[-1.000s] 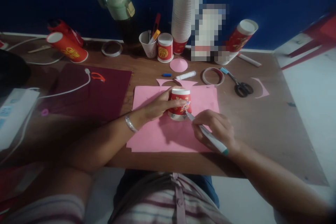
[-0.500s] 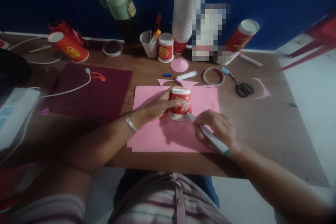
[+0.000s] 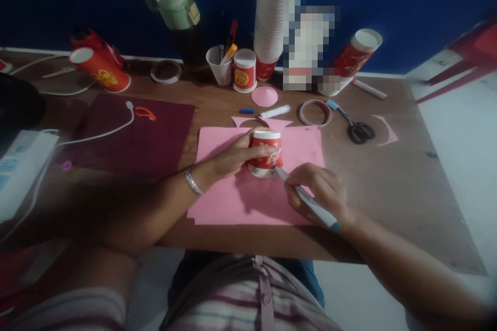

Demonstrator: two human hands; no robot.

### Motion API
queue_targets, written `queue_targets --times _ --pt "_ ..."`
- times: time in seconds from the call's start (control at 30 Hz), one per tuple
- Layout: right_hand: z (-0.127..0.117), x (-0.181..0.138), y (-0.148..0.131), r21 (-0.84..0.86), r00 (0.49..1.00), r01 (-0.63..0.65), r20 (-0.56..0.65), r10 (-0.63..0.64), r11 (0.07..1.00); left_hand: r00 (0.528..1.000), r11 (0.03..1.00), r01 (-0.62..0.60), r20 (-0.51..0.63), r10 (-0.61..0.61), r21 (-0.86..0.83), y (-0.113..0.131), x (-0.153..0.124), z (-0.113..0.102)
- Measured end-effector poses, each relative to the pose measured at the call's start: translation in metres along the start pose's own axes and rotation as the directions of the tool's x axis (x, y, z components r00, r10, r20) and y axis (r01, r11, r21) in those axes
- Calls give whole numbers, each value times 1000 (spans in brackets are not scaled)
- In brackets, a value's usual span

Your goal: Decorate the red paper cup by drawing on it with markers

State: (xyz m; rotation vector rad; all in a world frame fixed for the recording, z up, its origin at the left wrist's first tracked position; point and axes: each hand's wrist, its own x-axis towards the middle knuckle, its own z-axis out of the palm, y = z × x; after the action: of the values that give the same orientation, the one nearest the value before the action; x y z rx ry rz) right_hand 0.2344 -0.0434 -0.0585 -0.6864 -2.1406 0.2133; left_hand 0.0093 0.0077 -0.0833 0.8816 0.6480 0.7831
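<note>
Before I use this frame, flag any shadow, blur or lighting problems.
Head view: dim, uneven light; a shadow on the pink paper below the held red cup; same head view, softness toward the frame's edges; a pixelated patch beside the cup stack.

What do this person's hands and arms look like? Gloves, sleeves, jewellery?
Left hand and right hand are ungloved. Broad silver bracelet on the left wrist; none visible on the right. Left sleeve ends above the elbow: pale with darker stripes.
</note>
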Motion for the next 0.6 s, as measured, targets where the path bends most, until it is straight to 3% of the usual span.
queue_targets --times 0.6 --pt "-2 0 -1 -4 1000 3 5 -3 1000 998 1000 -7 -58 7 1 0 -1 1"
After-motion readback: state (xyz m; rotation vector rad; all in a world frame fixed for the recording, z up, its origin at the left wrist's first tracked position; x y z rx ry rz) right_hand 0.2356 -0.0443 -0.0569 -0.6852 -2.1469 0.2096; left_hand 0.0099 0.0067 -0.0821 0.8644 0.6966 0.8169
